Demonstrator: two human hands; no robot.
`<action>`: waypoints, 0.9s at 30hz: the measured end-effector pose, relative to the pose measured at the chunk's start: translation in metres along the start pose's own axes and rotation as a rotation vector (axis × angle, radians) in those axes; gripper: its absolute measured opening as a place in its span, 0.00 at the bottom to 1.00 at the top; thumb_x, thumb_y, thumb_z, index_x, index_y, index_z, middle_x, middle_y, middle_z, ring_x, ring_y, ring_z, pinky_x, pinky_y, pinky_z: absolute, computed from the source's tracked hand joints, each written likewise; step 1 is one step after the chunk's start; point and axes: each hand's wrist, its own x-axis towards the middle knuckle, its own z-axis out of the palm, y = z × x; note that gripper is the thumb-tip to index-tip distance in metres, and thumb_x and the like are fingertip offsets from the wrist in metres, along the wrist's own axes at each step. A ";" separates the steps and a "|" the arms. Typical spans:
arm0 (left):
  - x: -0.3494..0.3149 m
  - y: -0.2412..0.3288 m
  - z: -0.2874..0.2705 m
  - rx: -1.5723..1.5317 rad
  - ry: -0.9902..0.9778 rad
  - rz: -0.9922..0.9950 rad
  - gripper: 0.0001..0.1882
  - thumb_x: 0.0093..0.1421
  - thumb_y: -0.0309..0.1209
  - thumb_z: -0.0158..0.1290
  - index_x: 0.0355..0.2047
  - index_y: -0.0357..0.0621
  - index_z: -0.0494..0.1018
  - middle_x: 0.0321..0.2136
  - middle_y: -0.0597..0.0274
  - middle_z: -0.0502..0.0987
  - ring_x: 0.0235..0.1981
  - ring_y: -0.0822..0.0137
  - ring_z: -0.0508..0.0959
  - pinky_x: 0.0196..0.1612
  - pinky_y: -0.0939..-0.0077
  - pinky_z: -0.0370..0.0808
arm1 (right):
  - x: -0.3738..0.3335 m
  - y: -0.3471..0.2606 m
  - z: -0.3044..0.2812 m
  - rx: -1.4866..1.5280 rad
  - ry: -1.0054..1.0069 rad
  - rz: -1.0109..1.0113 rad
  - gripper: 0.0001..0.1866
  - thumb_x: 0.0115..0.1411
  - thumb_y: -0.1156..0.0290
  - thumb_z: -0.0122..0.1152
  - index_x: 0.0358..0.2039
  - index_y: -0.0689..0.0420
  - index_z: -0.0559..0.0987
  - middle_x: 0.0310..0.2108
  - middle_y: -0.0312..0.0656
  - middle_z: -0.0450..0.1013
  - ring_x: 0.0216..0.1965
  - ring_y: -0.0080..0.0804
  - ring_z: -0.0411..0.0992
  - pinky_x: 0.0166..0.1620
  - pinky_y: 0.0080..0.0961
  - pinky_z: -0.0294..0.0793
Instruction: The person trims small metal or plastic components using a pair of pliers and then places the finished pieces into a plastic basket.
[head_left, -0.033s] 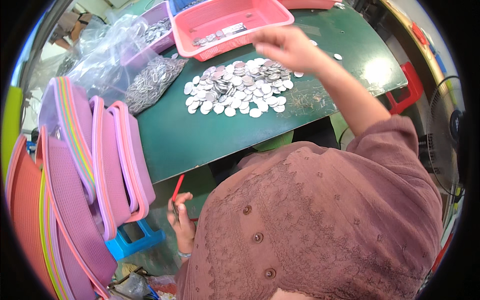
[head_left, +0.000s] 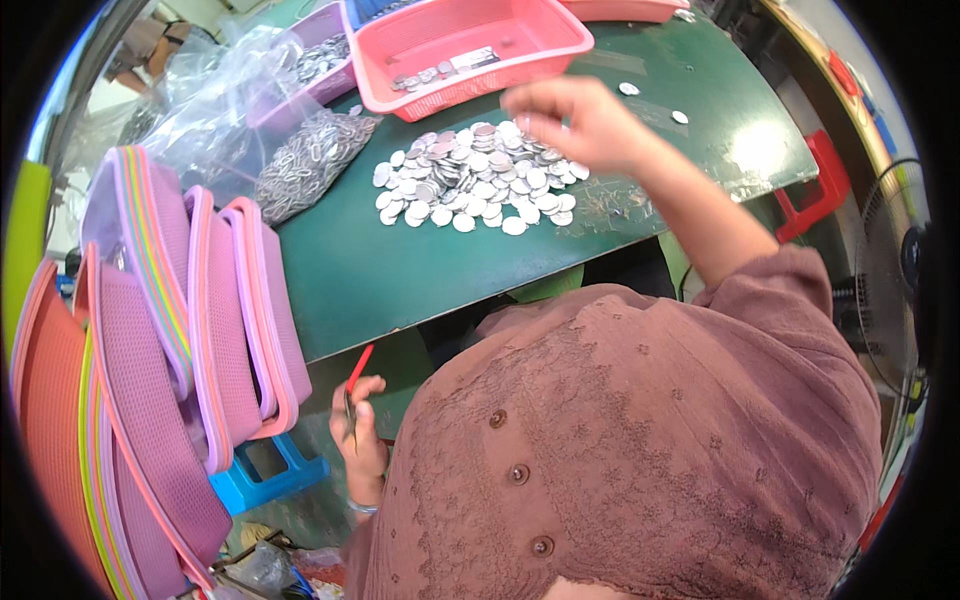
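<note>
My left hand (head_left: pixel 362 440) is low beside my body, below the table edge. Its fingers are closed around a pair of red-handled pliers (head_left: pixel 359 368), partly hidden by the hand. Over the far right end of a heap of round silver discs (head_left: pixel 465 185) hovers my right hand (head_left: pixel 590 120), slightly blurred. A gap shows between its bent fingers and thumb, and I see nothing held there. Just behind the heap stands a pink basket (head_left: pixel 450 104) with a few discs and a white label inside.
Left of the heap lies a clear bag of metal links (head_left: pixel 312 165), against a purple basket (head_left: pixel 338 82) of metal pieces. Stacked purple baskets (head_left: pixel 222 330) and a blue stool (head_left: pixel 270 485) stand at my left. On the right are a red stool (head_left: pixel 822 180) and a fan (head_left: pixel 885 270).
My right hand has come down slightly toward me, from the pink basket's rim to the far right of the disc heap. My left hand keeps hold of the pliers.
</note>
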 end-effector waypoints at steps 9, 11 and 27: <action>0.059 0.117 -0.007 0.081 -0.488 0.066 0.22 0.56 0.40 0.47 0.35 0.28 0.73 0.34 0.49 0.74 0.40 0.56 0.71 0.44 0.65 0.65 | -0.048 -0.036 0.053 0.286 -0.439 -0.119 0.23 0.52 0.69 0.58 0.49 0.60 0.67 0.46 0.49 0.65 0.45 0.44 0.68 0.46 0.31 0.69; 0.081 0.142 0.003 0.034 -0.629 0.123 0.25 0.57 0.43 0.46 0.40 0.26 0.71 0.41 0.46 0.72 0.45 0.54 0.69 0.49 0.64 0.63 | -0.047 -0.037 0.056 0.299 -0.453 -0.264 0.36 0.51 0.61 0.61 0.57 0.61 0.57 0.55 0.55 0.55 0.56 0.49 0.57 0.56 0.37 0.58; 0.240 0.152 0.206 -0.483 -0.957 0.409 0.27 0.63 0.44 0.39 0.54 0.34 0.62 0.51 0.52 0.67 0.55 0.62 0.64 0.59 0.67 0.55 | -0.021 0.017 -0.005 1.479 -0.586 -0.039 0.27 0.54 0.54 0.55 0.45 0.64 0.71 0.50 0.52 0.63 0.53 0.38 0.61 0.55 0.36 0.59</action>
